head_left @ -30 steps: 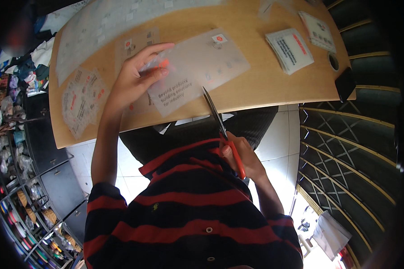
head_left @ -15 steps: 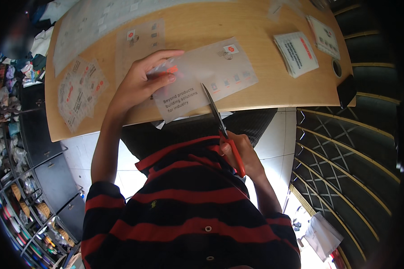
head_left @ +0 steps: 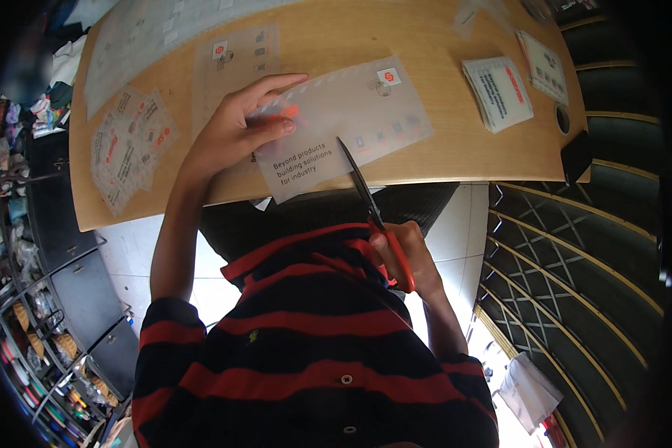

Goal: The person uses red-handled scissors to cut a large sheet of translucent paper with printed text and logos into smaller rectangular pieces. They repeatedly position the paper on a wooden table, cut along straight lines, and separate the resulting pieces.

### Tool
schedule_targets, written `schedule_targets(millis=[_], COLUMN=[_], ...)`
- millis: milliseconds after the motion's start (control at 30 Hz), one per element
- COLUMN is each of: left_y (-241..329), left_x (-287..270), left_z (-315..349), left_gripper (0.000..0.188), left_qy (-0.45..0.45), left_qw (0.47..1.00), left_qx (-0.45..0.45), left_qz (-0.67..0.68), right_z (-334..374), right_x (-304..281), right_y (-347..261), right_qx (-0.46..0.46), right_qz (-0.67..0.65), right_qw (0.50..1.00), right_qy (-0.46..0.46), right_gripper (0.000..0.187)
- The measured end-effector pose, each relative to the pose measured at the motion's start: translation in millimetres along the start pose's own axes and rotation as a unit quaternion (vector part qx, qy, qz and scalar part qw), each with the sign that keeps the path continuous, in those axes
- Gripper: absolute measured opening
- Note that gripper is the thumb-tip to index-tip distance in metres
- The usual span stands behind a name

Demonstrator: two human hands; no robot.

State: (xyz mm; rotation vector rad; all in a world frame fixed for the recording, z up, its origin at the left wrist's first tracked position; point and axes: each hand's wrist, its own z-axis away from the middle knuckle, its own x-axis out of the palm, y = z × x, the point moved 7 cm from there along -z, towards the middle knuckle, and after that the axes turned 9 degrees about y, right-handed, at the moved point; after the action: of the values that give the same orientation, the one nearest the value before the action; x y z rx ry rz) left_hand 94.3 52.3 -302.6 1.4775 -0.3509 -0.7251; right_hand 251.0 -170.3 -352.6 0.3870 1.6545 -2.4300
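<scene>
My left hand (head_left: 250, 123) grips the left end of a translucent printed sheet (head_left: 328, 123), thumb on top and fingers behind it. The sheet is tilted, held just above the table's near edge, with dark lettering, small icons and a stamp-like mark on it. My right hand (head_left: 411, 257) is closed round the orange-red handles of a pair of scissors (head_left: 364, 190). Their dark blades point up and away from me, crossing the sheet's lower edge, with the tips near its middle. The blades look almost together; whether the sheet lies between them I cannot tell.
On the wooden table (head_left: 336, 45) lie a fan of printed cut sheets (head_left: 131, 145) at left, a larger translucent sheet (head_left: 235, 52) behind my left hand, and a stack of printed pieces (head_left: 498, 93) at right. Shelves (head_left: 30, 328) stand left, a folding metal gate (head_left: 567, 261) right.
The whole view has shifted slightly. My hands, the sheet and the scissors keep nearly the same places relative to one another.
</scene>
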Motion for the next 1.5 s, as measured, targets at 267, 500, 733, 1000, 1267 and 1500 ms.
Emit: schedule_targets(millis=[267,500,733,1000,1267,1500], left_y=[-10,-12,-10,-6,-8,0], left_x=[2,6,6,9,6,16], left_z=[-3,-4,-3,0,-1,3], left_gripper=[0.026,0.019,0.021,0.022,0.023,0.019], left_qy=[-0.052,-0.052,-0.039,-0.078,-0.069,-0.115], left_qw=[0.995,0.995,0.995,0.992,0.995,0.989], left_qx=[-0.085,-0.072,-0.082,-0.072,-0.032,-0.067], left_qz=[-0.031,-0.036,-0.033,-0.063,-0.069,-0.061], right_z=[-4,-12,-14,-18,-20,-27], right_x=[0,7,13,10,10,11], right_y=[-7,-5,-4,-11,-11,-10], right_qx=[-0.038,-0.046,-0.058,-0.089,-0.059,-0.099], right_qz=[0.028,0.013,-0.006,0.028,-0.011,0.017], right_qw=[0.998,0.997,0.993,0.990,0.994,0.991], right_qy=[0.028,0.054,0.098,0.103,0.087,0.089], right_gripper=[0.042,0.041,0.045,0.050,0.051,0.057])
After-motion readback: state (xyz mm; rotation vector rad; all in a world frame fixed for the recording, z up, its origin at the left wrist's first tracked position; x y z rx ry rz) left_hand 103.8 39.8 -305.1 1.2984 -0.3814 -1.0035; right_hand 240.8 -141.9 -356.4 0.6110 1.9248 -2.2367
